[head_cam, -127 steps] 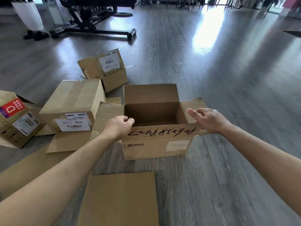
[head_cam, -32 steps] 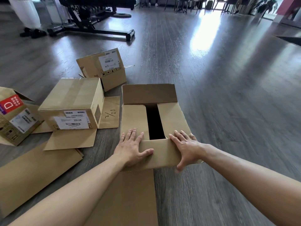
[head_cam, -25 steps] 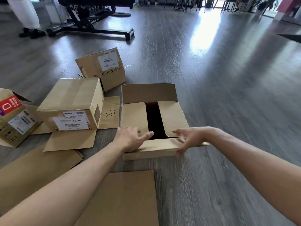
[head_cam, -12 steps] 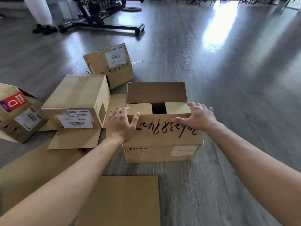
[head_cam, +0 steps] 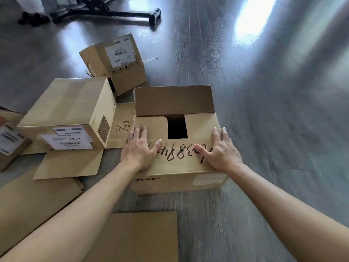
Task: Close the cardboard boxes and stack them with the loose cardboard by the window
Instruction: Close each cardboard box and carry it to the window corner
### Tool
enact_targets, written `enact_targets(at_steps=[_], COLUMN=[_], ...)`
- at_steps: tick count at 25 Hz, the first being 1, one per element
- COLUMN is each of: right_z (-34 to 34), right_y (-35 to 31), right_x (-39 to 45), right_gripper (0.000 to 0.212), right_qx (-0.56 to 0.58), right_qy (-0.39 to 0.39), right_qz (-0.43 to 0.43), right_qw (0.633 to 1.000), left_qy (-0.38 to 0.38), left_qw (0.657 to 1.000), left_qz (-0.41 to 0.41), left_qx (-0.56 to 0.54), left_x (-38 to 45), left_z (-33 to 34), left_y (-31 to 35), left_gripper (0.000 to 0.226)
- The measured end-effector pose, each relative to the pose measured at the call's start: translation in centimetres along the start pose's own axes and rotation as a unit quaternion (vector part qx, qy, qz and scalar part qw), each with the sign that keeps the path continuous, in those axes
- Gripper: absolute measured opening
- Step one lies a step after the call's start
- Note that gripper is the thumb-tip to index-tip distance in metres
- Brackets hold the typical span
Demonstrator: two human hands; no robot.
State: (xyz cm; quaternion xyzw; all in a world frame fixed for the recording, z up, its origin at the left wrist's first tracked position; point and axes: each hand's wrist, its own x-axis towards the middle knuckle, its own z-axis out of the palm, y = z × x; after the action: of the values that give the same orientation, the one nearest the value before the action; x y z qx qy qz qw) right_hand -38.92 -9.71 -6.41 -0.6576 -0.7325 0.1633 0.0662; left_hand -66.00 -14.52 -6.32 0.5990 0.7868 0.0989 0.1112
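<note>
The PICO box (head_cam: 178, 181) sits on the grey wood floor (head_cam: 273, 110) in the middle of the view, half closed. Its near flap (head_cam: 179, 157), marked with black handwriting, is folded down flat over the two short side flaps (head_cam: 151, 127), which leave a dark gap between them. The far flap (head_cam: 173, 101) stands upright at the back of the box.

The left hand (head_cam: 139, 148) lies palm down on the left end of the near flap, fingers straight and reaching onto the left side flap, thumb spread toward the writing. The right hand (head_cam: 221, 151) presses flat on the right end of the same flap, fingers straight along the box's right edge, thumb pointing inward. Neither hand curls round anything.

Just left of the PICO box stands a closed box (head_cam: 69, 112) with white shipping labels on its near face and an open flap marked "2/20" touching the PICO box's left side. Behind that, beyond the PICO box's far left corner, a tilted box (head_cam: 117, 61) rests on one edge. At the far left edge is part of another labelled box (head_cam: 9, 140), too cut off to tell whether it is closed. Loose cardboard sheets (head_cam: 141, 237) lie flat on the floor in front of the PICO box and to its near left. Far behind it, a black metal frame (head_cam: 120, 12) rests on the floor.
</note>
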Motion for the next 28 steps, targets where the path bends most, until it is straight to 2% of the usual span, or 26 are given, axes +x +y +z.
enact_targets(at_steps=[3,7,16,18,21,24,26,28], right_z=[0.3,0.3,0.4,0.4,0.4,0.4,0.6,0.6], right_y=[0.1,0.2,0.0,-0.1,0.0,0.0,0.0,-0.1], right_x=[0.1,0.1,0.4,0.4,0.5,0.5,0.5,0.2], right_gripper=[0.118,0.113,0.110,0.111,0.113,0.115,0.122,0.131], right_qx=[-0.003,-0.006,-0.002,0.001,0.009,0.018,0.025,0.037], right_qy=[0.013,0.011,0.003,-0.004,-0.010,-0.008,0.002,0.022], right_qz=[-0.007,-0.010,-0.010,-0.013,-0.012,-0.022,-0.036,-0.047], right_qw=[1.000,1.000,1.000,1.000,1.000,1.000,0.999,0.998], left_qy=[0.018,0.054,0.077,0.063,0.056,0.083,0.120,0.151], left_qw=[0.998,0.989,0.969,0.950,0.902,0.874,0.860,0.869], left_qz=[-0.050,-0.073,-0.059,-0.078,-0.117,-0.104,-0.093,-0.089], left_qx=[-0.044,-0.117,-0.226,-0.294,-0.413,-0.467,-0.488,-0.462], left_x=[3.0,6.7,9.9,10.0,9.5,8.5,7.7,6.4], left_z=[-0.5,-0.5,-1.2,-1.8,-2.8,-3.9,-4.7,-5.8], left_y=[0.2,0.2,0.5,0.1,0.1,0.0,-0.6,-1.4], left_gripper=[0.084,0.081,0.108,0.117,0.123,0.115,0.100,0.081])
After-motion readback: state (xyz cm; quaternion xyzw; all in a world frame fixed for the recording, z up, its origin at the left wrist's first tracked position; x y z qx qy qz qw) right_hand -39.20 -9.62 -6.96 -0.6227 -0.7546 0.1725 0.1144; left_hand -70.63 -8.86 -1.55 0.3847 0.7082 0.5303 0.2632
